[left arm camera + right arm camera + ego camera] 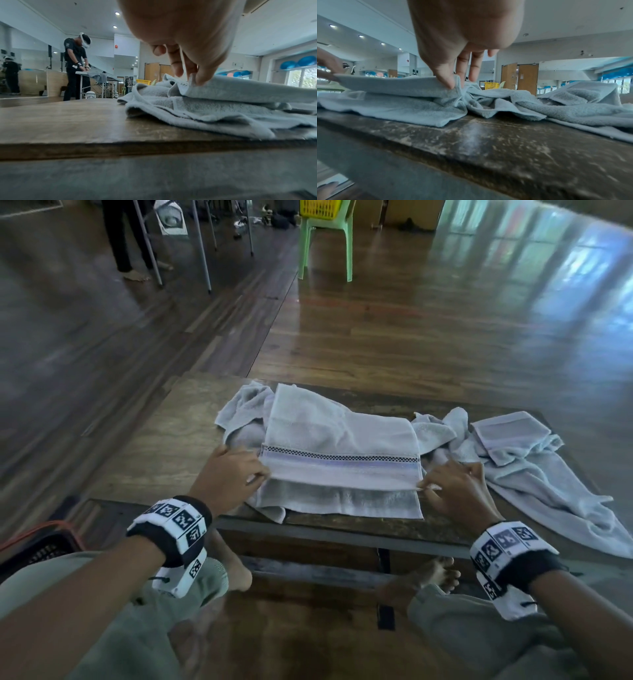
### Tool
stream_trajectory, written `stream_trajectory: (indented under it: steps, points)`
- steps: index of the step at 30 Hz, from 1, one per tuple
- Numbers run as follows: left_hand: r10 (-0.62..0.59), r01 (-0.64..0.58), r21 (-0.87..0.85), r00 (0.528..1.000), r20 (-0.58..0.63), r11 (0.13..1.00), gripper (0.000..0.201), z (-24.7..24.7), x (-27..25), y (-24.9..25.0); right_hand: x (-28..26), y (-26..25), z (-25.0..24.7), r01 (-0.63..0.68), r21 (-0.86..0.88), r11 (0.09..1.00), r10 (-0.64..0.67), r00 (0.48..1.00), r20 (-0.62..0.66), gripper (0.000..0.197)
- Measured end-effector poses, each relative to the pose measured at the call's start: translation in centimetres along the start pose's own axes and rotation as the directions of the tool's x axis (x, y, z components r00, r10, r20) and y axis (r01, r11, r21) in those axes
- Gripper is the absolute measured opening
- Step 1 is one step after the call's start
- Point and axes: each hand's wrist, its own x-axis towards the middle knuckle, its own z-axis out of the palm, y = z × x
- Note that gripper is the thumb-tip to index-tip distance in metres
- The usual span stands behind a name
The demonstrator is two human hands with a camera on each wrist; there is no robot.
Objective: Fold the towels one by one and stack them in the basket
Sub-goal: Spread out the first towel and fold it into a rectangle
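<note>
The left hand (228, 474) pinches the left corner of a pale blue-grey towel (339, 440); its thumb and fingers (202, 75) are closed on the raised top layer, as the left wrist view shows. This towel is made of soft terry cloth, with a smooth woven band and a thin black-and-white checked line across it near the held edge. It lies on the wooden tabletop (150, 460), between the two hands, and it is already doubled: the top layer is lifted a little by both hands, and a lower layer rests flat under it and reaches the near edge of the tabletop. Behind the left fingers, another towel of the same colour (241, 412) lies crumpled, partly under the held one.

The right hand (455, 484) pinches the right corner of the same top layer; in the right wrist view the thumb and fingers (447, 79) press together on the edge of the cloth. To the right of these fingers more crumpled towels (534, 474) lie in a loose heap, and one part hangs over the right edge of the tabletop. A dark basket with an orange rim (44, 542) stands on the floor, low and left of the left wrist.
</note>
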Motion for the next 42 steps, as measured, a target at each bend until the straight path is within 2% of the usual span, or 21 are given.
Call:
stream_trajectory:
  steps: [4, 6, 9, 13, 18, 22, 27, 32, 37, 39, 42]
  points:
    - [0.031, -0.024, -0.089, 0.996, 0.082, 0.996, 0.03, 0.6, -1.2, 0.2, -1.2, 0.0, 0.1, 0.054, 0.001, 0.999, -0.054, 0.994, 0.093, 0.026]
    - [0.046, -0.02, -0.166, 0.988, 0.151, 0.986, 0.024, 1.0, -1.6, 0.3, -1.4, -0.2, 0.4, 0.081, 0.014, 0.997, -0.082, 0.984, 0.161, 0.027]
    - [-0.001, 0.065, -0.226, 0.962, 0.274, 0.972, 0.016, 1.4, -2.1, 0.6, -1.8, -0.2, 1.1, 0.097, 0.046, 0.994, -0.105, 0.966, 0.235, 0.019]
    - [-0.04, 0.125, -0.281, 0.956, 0.29, 0.952, 0.018, 1.5, -2.4, 0.8, -1.8, -0.2, 1.3, 0.088, 0.026, 0.996, -0.092, 0.96, 0.265, 0.015]
    - [-0.058, 0.192, -0.334, 0.926, 0.372, 0.923, 0.031, 0.9, -2.7, 1.1, -1.2, 0.1, 1.1, 0.125, 0.016, 0.992, -0.122, 0.921, 0.37, 0.028]
    - [-0.123, 0.236, -0.272, 0.918, 0.376, 0.933, 0.025, 1.1, -2.1, 1.3, -1.1, -0.3, 1.1, 0.178, -0.053, 0.983, -0.146, 0.916, 0.374, 0.02]
    - [-0.092, 0.21, -0.254, 0.907, 0.41, 0.944, 0.017, 1.1, -1.6, 1.2, -0.7, -0.5, 1.3, 0.093, 0.002, 0.996, -0.088, 0.934, 0.346, 0.02]
    - [-0.125, 0.252, -0.283, 0.909, 0.398, 0.926, 0.012, 0.8, -1.3, 0.6, -0.9, -0.6, 1.7, 0.118, -0.027, 0.993, -0.104, 0.947, 0.303, 0.014]
    - [-0.152, 0.255, -0.239, 0.913, 0.378, 0.937, 0.009, 1.6, -1.5, 1.6, -1.0, -0.8, 1.4, 0.162, -0.053, 0.985, -0.139, 0.946, 0.293, 0.023]
    - [-0.175, 0.279, -0.251, 0.913, 0.367, 0.927, 0.006, 1.5, -1.4, 1.6, -1.1, -0.8, 1.0, 0.124, -0.036, 0.992, -0.11, 0.956, 0.272, 0.021]
    - [-0.19, 0.272, -0.257, 0.934, 0.302, 0.927, 0.004, 0.0, -0.5, 1.4, -0.8, -0.4, -0.5, 0.021, -0.002, 1.0, -0.02, 0.987, 0.16, 0.014]
